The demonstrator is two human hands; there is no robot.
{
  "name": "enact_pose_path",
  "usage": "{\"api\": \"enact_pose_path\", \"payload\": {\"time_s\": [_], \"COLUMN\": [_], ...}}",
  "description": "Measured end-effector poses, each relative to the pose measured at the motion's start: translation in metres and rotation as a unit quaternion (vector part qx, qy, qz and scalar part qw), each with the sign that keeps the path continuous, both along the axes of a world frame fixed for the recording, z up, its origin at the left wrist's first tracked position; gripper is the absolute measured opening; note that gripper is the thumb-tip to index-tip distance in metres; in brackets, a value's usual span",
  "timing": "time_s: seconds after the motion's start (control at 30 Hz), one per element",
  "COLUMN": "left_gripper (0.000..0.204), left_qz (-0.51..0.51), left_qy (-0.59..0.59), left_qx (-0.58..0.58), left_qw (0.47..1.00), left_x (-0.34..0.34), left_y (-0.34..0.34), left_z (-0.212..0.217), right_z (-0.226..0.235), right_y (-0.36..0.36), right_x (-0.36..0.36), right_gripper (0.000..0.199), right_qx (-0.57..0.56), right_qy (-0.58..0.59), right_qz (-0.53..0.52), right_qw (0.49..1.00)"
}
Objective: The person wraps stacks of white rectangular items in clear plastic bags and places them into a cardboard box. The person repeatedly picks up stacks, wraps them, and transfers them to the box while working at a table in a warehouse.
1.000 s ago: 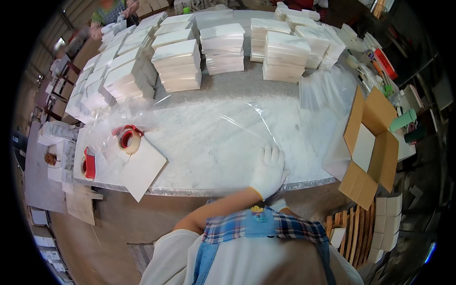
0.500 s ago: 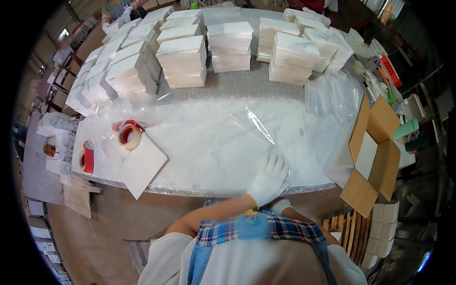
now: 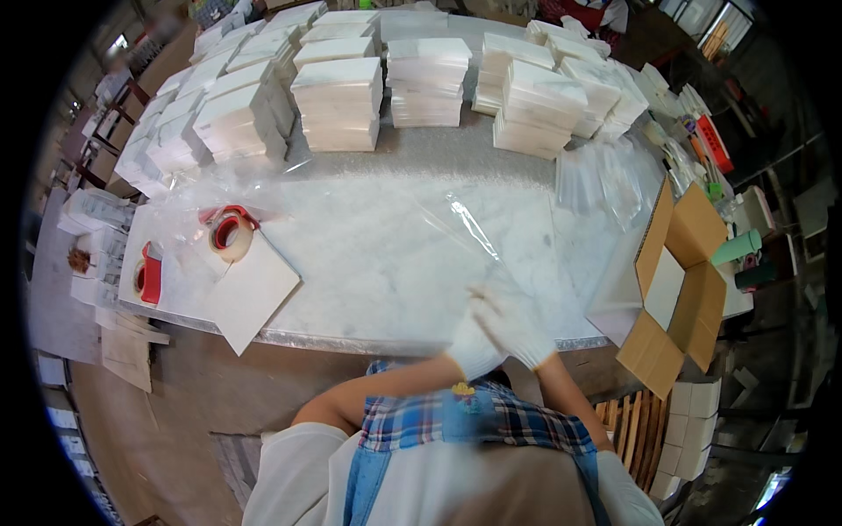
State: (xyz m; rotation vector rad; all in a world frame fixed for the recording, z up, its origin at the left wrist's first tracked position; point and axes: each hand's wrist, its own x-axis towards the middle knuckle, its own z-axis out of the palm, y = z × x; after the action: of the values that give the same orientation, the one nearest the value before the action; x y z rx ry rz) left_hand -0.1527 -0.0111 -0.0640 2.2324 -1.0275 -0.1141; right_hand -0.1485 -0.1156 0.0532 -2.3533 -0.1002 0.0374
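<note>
My left hand (image 3: 474,347) and my right hand (image 3: 517,328), both in white knitted gloves, come together over the near edge of the marble-topped table. The right glove partly overlaps the left, and its fingers are smeared by motion. The left fingers are mostly hidden behind it, so their hold cannot be made out. Just beyond the fingers lies a clear plastic bag (image 3: 474,230), flat on the white slab (image 3: 377,254), with a bright glare streak along it. Whether either hand touches the bag is unclear.
Stacks of white marble tiles (image 3: 338,105) line the far side. Leftward are a red tape dispenser (image 3: 230,235), another tape dispenser (image 3: 149,276) and a white board (image 3: 254,289) overhanging the edge. To the right sit clear bags (image 3: 605,184) and an open cardboard box (image 3: 653,337).
My right hand has come up from below the table edge to meet the left. The left hand has drawn slightly back and left. The whole view has shifted a little.
</note>
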Motion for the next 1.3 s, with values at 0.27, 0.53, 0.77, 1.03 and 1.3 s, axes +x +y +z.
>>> {"api": "enact_pose_path", "payload": {"time_s": [0.27, 0.53, 0.77, 1.03, 1.3], "left_gripper": [0.07, 0.076, 0.077, 0.078, 0.079], "left_qz": [-0.014, -0.004, -0.013, -0.022, -0.021], "left_qy": [-0.154, -0.17, -0.146, -0.148, -0.129], "left_qx": [0.12, 0.088, 0.102, 0.102, 0.099], "left_qw": [0.981, 0.981, 0.984, 0.983, 0.986], "left_x": [0.002, 0.003, 0.003, 0.005, 0.002], "left_y": [0.012, 0.011, 0.009, 0.009, 0.009], "left_z": [0.075, 0.066, 0.07, 0.062, 0.06], "right_z": [-0.089, -0.071, -0.066, -0.078, -0.078], "right_y": [-0.048, -0.059, -0.081, -0.086, -0.082], "right_x": [0.102, 0.143, 0.214, 0.236, 0.225], "right_gripper": [0.062, 0.098, 0.082, 0.049, 0.036], "right_qx": [-0.229, -0.177, -0.125, 0.018, -0.03], "right_qy": [-0.111, -0.049, -0.011, -0.023, -0.08], "right_qz": [-0.103, -0.231, -0.094, -0.053, -0.042], "right_qw": [0.962, 0.956, 0.988, 0.998, 0.995]}}
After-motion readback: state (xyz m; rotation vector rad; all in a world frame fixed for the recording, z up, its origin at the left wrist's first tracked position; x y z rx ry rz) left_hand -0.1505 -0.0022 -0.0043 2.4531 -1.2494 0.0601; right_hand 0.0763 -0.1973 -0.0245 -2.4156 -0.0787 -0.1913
